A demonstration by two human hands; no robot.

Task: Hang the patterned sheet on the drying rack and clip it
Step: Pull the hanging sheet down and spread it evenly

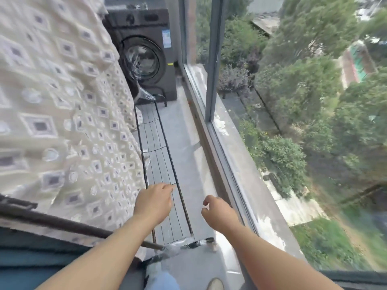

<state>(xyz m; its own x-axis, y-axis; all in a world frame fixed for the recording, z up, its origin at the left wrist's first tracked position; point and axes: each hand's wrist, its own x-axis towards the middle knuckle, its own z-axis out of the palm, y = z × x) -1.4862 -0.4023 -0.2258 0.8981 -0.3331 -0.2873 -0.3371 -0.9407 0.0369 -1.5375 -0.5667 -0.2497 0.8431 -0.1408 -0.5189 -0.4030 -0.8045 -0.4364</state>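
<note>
Your patterned sheet (62, 114) already drapes over the drying rack (165, 155), filling nine to eleven o'clock: soft, light, likely to slide. Pinch its right edge. Your left hand (154, 198) and right hand (217, 212) hang loosely curled, grasping nothing.

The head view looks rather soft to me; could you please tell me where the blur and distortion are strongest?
In the head view, motion blur smears the patterned sheet and the trees outside; the wide lens bows the window frame and drying rack; the washing machine stays fairly sharp; both hands are lightly blurred; daylight is flat.
</note>
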